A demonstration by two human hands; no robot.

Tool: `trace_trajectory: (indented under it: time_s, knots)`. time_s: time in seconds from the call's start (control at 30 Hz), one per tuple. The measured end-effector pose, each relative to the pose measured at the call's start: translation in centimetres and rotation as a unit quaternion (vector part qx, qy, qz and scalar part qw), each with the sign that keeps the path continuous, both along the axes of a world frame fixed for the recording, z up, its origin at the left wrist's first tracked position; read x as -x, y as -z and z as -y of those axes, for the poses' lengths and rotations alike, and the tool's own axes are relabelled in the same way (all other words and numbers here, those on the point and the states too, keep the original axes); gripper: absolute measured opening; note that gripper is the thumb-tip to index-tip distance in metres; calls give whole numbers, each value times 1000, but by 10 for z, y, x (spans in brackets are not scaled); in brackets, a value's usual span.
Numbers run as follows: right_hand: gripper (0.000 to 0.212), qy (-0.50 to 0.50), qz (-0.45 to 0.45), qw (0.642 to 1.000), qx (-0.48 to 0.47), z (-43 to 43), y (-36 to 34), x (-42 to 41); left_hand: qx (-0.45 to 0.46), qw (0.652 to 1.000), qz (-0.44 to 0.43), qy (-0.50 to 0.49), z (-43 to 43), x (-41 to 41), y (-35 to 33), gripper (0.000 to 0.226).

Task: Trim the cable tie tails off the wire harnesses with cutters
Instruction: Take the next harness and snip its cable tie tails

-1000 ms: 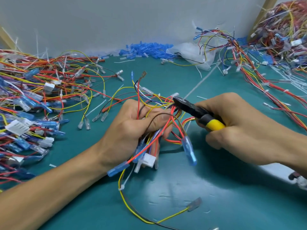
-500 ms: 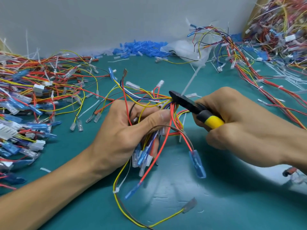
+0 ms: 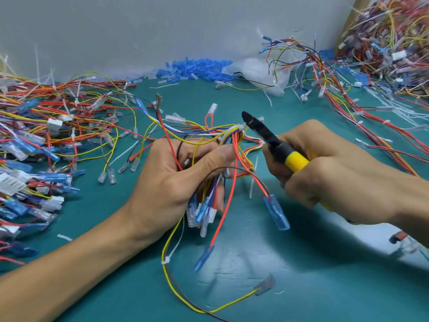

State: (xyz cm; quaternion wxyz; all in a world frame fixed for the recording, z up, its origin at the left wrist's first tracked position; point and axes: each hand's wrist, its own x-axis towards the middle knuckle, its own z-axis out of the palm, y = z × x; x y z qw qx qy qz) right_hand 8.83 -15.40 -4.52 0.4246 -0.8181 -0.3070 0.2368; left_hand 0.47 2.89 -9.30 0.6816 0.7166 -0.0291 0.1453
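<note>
At frame centre the left hand clutches a harness, whose lowest wires are cut off by the bottom edge. At centre right the right hand clenches the cutters, their handles mostly hidden. The black tip sits just beside the harness's tie. Blurred piles run off both upper sides.

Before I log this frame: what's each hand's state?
Left hand: grips the wire harness.
Right hand: grips the cutters.

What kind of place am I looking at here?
Probably a wire-harness assembly bench: piles of harnesses on a green mat, a heap of blue terminal sleeves, and cutters in the right hand.
</note>
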Motion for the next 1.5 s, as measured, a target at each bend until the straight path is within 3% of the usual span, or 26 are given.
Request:
trace_trajectory:
  time_s: [0.03, 0.07, 0.23, 0.37, 0.6, 0.7, 0.8, 0.87, 1.0, 1.1, 1.17, 1.27, 1.5]
  knots:
    - [27, -37, 36, 999, 12, 3, -5, -7, 7, 1000, 3, -1, 0, 0, 0, 36]
    - [27, -47, -2, 998, -51, 8, -4, -15, 15, 1000, -1, -6, -1, 0, 0, 37]
    - [26, -50, 40, 996, -66, 9, -2, -25, 77, 996, -5, -41, -4, -7, 3, 45]
    - [27, -45, 30, 995, -83, 11, -2, -29, 135, 988, 7, -74, -4, -12, 3, 31]
    - [27, -20, 170, 984, -49, 11, 9, -31, 313, 947, 21, 71, -17, -3, -4, 20]
    - [25, -24, 195, 980, -39, 12, 10, -32, 341, 938, 23, 63, -16, -3, -3, 37]
    - [22, -48, 217, 975, -31, 12, 9, -29, 319, 943, 45, 80, -14, -4, 0, 39]
    - [21, -84, 277, 957, -10, 13, 9, -28, 307, 947, 50, 74, -12, -5, 1, 36]
    - [25, -197, 414, 880, 124, 15, 9, -22, 277, 959, 45, 45, -10, -7, 2, 46]
    - [22, -221, 489, 827, 171, 11, 13, -12, 215, 976, 25, -6, -4, -8, 2, 48]
    - [23, -212, 506, 820, 166, 7, 15, -2, 168, 985, 7, -30, 1, -8, 0, 36]
    - [22, -196, 529, 814, 139, 1, 20, 13, 106, 994, -3, -12, 8, -7, -3, 41]
    - [19, -158, 574, 791, 140, -1, 25, 19, 154, 988, 29, -11, 4, -9, 4, 40]
